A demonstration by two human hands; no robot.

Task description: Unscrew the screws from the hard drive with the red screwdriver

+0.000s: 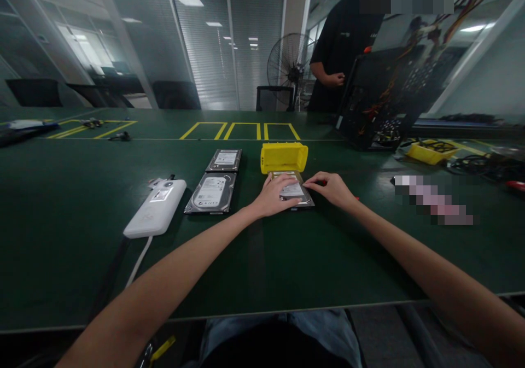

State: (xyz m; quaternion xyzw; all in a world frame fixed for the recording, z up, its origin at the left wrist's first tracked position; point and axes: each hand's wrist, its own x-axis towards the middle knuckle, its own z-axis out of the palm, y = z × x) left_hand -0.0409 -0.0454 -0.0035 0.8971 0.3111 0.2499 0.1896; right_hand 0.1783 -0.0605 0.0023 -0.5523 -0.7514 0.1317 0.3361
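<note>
A hard drive [305, 196] with a pale label lies on the green table, just in front of a small yellow bin [284, 157]. My left hand [275, 196] reaches over it, fingers across the top and thumb along the near side, holding it in place. At the drive's right edge, my right hand [333, 190] is closed in a pinch; whatever sits between the fingertips is too small to make out. Small red bits show beside and behind this hand, mostly hidden. Left of my hands, two more hard drives lie end to end, a nearer one [211, 192] and a farther one [224, 160].
A white power bank [158, 209] with a cable lies on the left. On the right stand an open computer case [369, 100] and a yellow bin of cables [430, 152], near a blurred-out object [435, 201]. Behind the table are a person [334, 62] and a fan [289, 67].
</note>
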